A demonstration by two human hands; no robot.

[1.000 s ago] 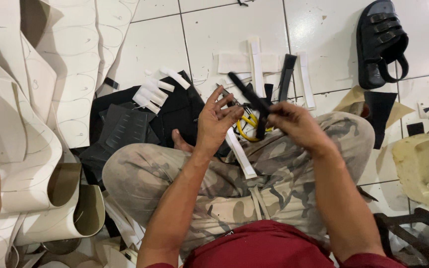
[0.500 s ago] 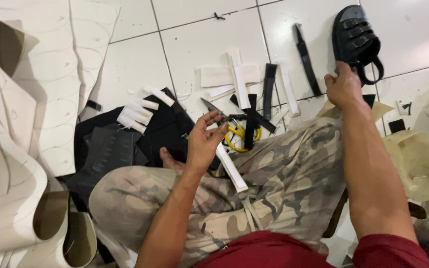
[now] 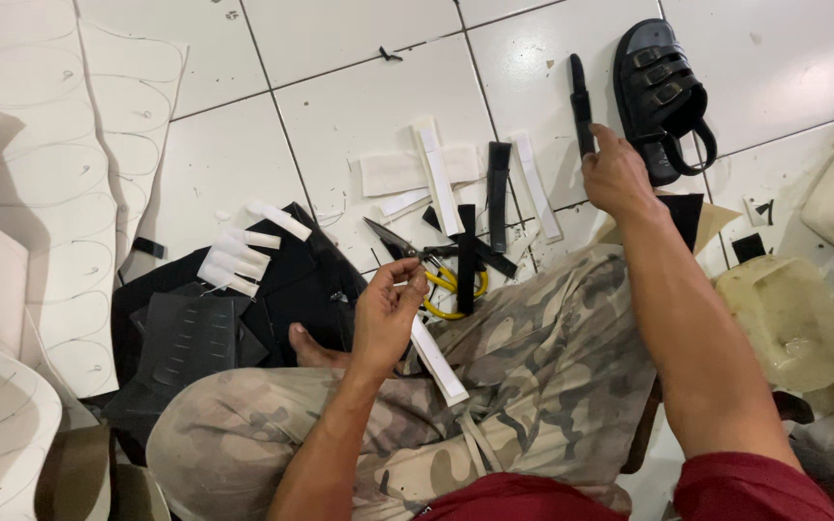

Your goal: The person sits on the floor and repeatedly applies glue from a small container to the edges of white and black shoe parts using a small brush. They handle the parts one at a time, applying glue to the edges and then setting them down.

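Left hand (image 3: 385,311): wrist bent, fingers pinching a long white strip (image 3: 436,359) over the knee.
Right hand (image 3: 616,177): arm outstretched, fingertips apparently closing on a narrow black strap (image 3: 580,101) beside the sandal (image 3: 660,87).

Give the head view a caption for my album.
Seated on tile, left hand holds a white strip; right hand touches a black strap.

Yellow-handled scissors (image 3: 436,265) on white tiled floor (image 3: 340,106) — cream foam sheets (image 3: 41,193) far left, yellowish tub (image 3: 784,318) right.
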